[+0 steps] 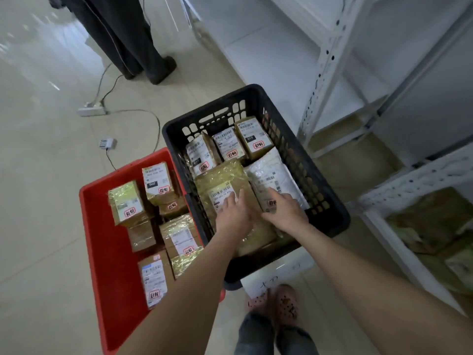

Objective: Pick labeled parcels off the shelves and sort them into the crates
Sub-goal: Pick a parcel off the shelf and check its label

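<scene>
A black slotted crate [325, 190] on the floor holds several labeled parcels. Both my hands reach down into it. My left hand [234, 213] rests with straight fingers on a large tape-wrapped brown parcel [220, 178], touching its white label. My right hand [284, 210] lies flat on a white plastic mailer [271, 172] beside it, fingers spread over its label. Three smaller brown boxes [227, 143] stand at the crate's far end. A red crate [102, 226] to the left holds several more taped brown parcels [157, 183].
White metal shelving [330, 60] stands to the right, with brown parcels [435, 221] on a low shelf. A power strip [90, 108] and cables lie on the tiled floor at the left. Another person's legs [133, 42] stand at the back. My feet [276, 301] are below the black crate.
</scene>
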